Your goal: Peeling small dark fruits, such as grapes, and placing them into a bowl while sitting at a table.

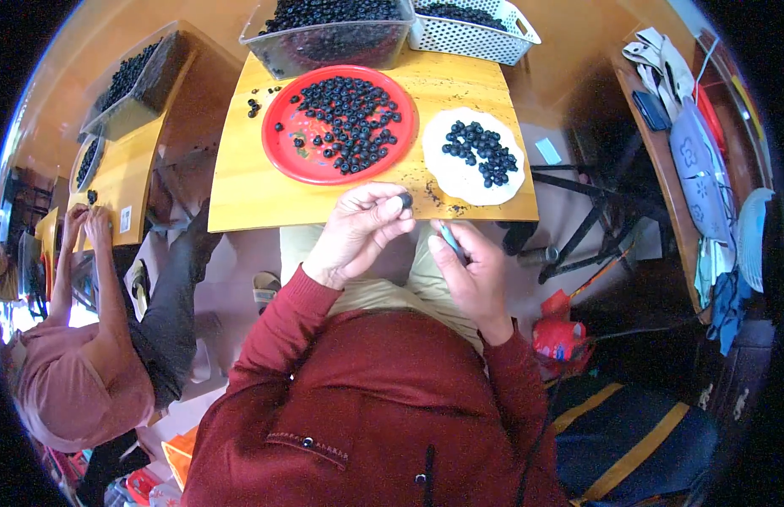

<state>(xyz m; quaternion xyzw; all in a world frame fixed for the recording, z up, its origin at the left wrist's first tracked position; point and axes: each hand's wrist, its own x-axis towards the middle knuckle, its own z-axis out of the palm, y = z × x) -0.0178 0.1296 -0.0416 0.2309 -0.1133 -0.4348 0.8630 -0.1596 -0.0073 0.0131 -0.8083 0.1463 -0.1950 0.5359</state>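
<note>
Table [240, 203]: yel.-brown wood. Round plate [278, 154] nr L edge: red w/ multicol. print. Scalloped plate [472, 188] nr R edge: white. Berries [356, 123]: blue-blk. Far-edge basket [472, 44]: white, dotted w/ holes. Slim tool [450, 237]: blue. Sleeves [269, 329]: maroon.

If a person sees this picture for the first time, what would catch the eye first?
Probably the big red plate on the table, scattered with dark balls, and the smaller white plate to its right. Then, near the table's front edge, the left hand pinching one ball and the right hand holding a blue tool.
</note>
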